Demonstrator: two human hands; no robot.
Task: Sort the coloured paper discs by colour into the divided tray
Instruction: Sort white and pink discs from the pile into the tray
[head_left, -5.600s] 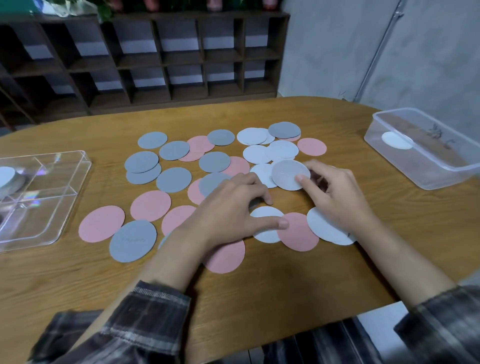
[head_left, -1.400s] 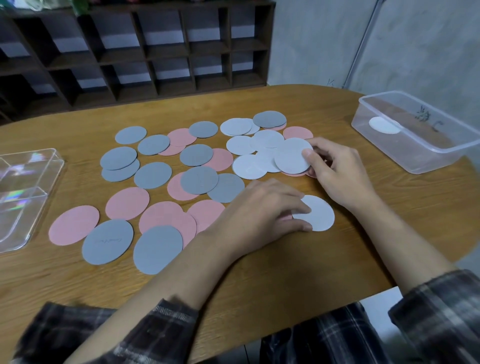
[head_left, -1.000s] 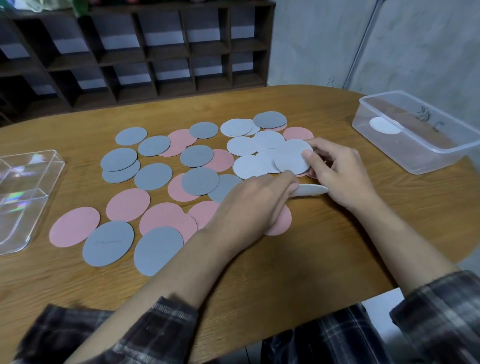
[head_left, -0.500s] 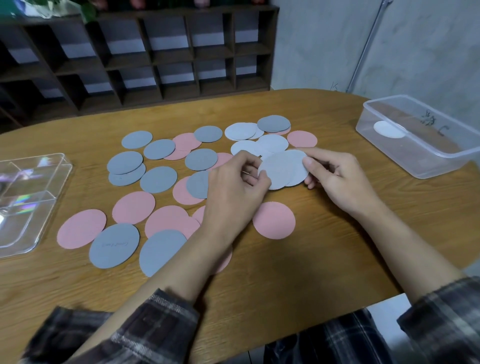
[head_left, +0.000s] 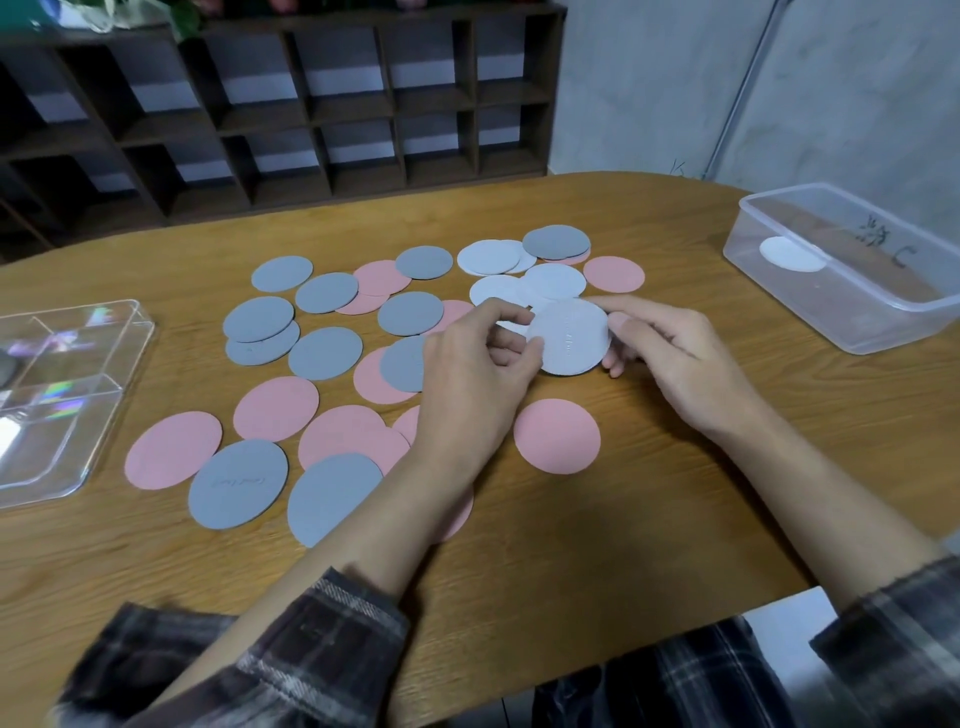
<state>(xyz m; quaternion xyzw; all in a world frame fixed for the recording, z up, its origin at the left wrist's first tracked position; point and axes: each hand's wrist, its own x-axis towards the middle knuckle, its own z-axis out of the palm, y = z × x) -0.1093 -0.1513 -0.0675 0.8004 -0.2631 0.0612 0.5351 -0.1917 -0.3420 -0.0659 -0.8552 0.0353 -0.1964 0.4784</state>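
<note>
Both hands are up over the middle of the table (head_left: 649, 530) and hold one white disc (head_left: 569, 335) between them. The left hand (head_left: 478, 374) pinches its left edge with thumb and bent fingers. The right hand (head_left: 670, 358) grips its right edge, thumb on top and fingers under. There may be more discs stacked behind it, but I cannot tell. On the far right stands a clear box (head_left: 857, 322) with no lid. One white disc lies flat on its floor (head_left: 792, 253), and I see nothing else in it. On the far left lies the clear tray (head_left: 62, 332), cut into parts by thin walls. The picture's edge cuts it off. A bit of something dark and a bit of something white show in it right at that edge, but too little shows to tell what they are. The other discs lie loose on the table between the tray and the box. The grey discs (head_left: 324, 353) and pink discs (head_left: 275, 408) lie mostly to the left, some on top of each other. The white discs (head_left: 488, 257) lie just behind the hands. One pink disc (head_left: 557, 435) lies alone, just under the hands. A dark shelf (head_left: 311, 104) stands behind the table.
</note>
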